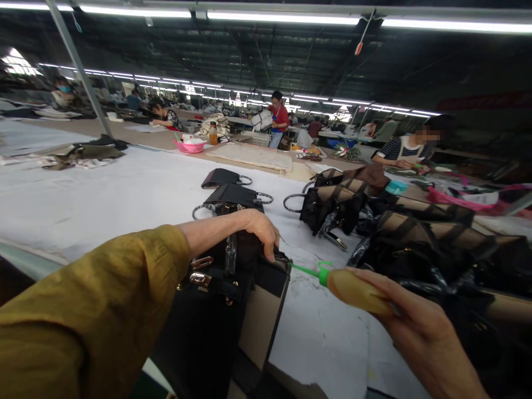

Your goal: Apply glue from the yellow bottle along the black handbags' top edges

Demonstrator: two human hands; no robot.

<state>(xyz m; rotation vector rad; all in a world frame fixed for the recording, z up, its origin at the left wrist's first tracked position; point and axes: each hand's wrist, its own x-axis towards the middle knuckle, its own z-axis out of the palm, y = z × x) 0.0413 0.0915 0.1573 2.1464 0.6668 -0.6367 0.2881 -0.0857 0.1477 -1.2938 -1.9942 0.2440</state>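
My left hand (262, 230) reaches over a black and tan handbag (264, 321) with gold clasp hardware, its fingers pinching the bag's upper side corner. In my right hand (415, 316) is a yellowish squeeze bottle (353, 288), tilted sideways, with a long thin green nozzle. The nozzle tip meets or nearly meets the edge of the bag right beside my left fingertips. One dark handle, apparently in clear plastic wrap, hangs at the bag's front. Much of the bag's top is hidden by my left arm.
Black handbag pieces with handles (236, 194) lie behind the bag. Several black and tan handbags (341, 199) crowd the right side of the white-covered table (153, 183). A pink basin (190, 146) and a bottle of amber liquid (213, 134) stand farther back. Co-workers sit and stand beyond.
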